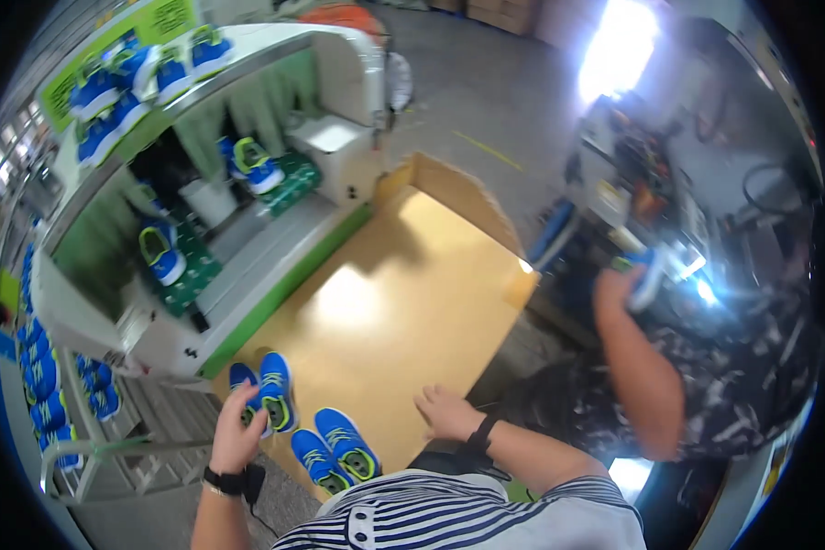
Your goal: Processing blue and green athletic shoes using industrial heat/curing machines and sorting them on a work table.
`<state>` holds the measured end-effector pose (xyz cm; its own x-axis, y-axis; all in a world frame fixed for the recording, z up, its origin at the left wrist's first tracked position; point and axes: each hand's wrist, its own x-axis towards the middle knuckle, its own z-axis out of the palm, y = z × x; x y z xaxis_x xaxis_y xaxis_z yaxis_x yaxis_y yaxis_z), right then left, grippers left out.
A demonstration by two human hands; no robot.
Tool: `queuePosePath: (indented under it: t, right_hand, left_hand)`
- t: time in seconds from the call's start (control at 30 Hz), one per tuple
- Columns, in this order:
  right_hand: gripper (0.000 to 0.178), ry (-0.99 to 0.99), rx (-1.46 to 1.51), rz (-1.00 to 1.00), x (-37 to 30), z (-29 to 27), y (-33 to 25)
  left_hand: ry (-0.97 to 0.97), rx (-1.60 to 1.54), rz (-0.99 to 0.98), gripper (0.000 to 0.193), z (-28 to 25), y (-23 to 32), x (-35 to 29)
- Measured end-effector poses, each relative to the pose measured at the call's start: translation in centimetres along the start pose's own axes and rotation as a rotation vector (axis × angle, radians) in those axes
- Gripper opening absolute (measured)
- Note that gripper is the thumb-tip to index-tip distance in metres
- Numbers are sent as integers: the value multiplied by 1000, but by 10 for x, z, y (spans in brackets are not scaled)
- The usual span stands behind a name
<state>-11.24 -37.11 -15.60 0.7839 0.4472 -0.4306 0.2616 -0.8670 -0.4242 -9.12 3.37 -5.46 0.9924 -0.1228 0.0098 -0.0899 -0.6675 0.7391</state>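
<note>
On the near left of the tan tabletop my left hand is closed around the heel end of a blue sneaker, partly hidden by my fingers. A second blue sneaker with lime lining stands right beside it, close to my thumb. Nearer to me is another pair: one blue sneaker and its mate, side by side with toes pointing away. My right hand lies at the table's right near edge, fingers apart and holding nothing.
Beyond the table's left side stands a white machine with green curtains and sneakers inside; more sneakers sit on top. Racks of blue shoes are far left. At right, a co-worker's hand holds a shoe near a bright lamp.
</note>
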Motion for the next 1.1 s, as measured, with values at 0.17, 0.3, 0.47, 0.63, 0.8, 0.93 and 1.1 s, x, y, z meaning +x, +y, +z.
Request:
queuePosePath:
  t: [0.17, 0.3, 0.47, 0.63, 0.8, 0.93, 1.1]
  right_hand:
    - [97, 234, -76, -3, -46, 64, 9]
    - [89, 200, -42, 30, -39, 62, 9]
    - [83, 183, -36, 1, -40, 57, 9]
    - [79, 203, -58, 0, -41, 66, 12]
    - [76, 117, -70, -16, -40, 50, 5]
    - [77, 89, -144, -5, -37, 38, 10]
    - [76, 68, -110, -18, -37, 27, 3]
  left_hand:
    - [-370, -103, -140, 54, 55, 11, -44]
    - [-664, 58, -108, 80, 102, -7, -73]
    - [-516, 118, 59, 86, 116, -23, -90]
    - [-475, 99, 25, 82, 120, -16, -94]
    - [-419, 130, 3, 80, 121, -17, -106]
    - [-344, 146, 29, 81, 132, -25, -103]
    - [-223, 115, -146, 93, 131, -7, -110]
